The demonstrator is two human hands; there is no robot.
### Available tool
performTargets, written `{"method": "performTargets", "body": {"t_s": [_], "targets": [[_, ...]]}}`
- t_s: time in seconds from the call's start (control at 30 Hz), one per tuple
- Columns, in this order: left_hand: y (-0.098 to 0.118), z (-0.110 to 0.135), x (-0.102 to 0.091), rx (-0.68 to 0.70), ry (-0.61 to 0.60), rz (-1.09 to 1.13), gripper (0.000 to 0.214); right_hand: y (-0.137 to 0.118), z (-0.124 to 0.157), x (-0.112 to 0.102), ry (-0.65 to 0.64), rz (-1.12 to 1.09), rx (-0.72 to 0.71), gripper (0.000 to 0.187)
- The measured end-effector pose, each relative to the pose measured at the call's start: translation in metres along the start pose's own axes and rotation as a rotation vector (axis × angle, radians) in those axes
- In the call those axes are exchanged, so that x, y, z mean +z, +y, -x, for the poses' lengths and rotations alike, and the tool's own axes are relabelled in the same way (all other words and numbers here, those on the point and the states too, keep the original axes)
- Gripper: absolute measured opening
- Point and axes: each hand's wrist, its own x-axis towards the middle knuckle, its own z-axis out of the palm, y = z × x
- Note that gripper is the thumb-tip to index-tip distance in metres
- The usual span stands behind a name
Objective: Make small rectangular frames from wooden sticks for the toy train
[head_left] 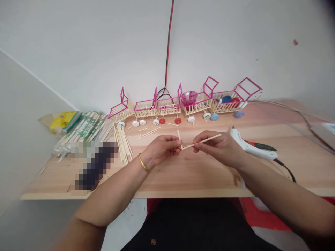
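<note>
My left hand (165, 149), with a gold bracelet at the wrist, pinches a short wooden stick (179, 134) pointing up and away from me. Between the thumb and fingers of my right hand (221, 147) is a longer wooden stick (212, 138), slanting up to the right. The two sticks meet end to end at an angle, just above the middle of the wooden table (183, 181). Whether they are stuck together I cannot tell. A white hot glue gun (243, 141) lies just right of my right hand, its nozzle pointing away from me.
Several small stick carts (167, 107) with pink rims and bottle-cap wheels line the wall. Loose sticks (123, 144) and wrapped chopsticks (90, 125) lie at left, near a yellow bag (64, 122) and a blurred-out dark object (96, 167). A black cord (286, 169) trails from the glue gun.
</note>
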Motion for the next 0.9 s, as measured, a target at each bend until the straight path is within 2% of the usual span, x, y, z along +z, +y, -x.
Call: {"method": "performTargets", "body": {"t_s": [0.33,0.9], "targets": [[0.001,0.0009,0.0015,-0.003,0.003,-0.009,0.026,-0.0026,-0.0002,-0.0007,0.019,0.029,0.012,0.019],[0.0012,0.0022,0.0027,-0.007,-0.039,-0.002,0.024,0.0004,0.0002,-0.0018,0.009,-0.059,0.063,0.025]]}}
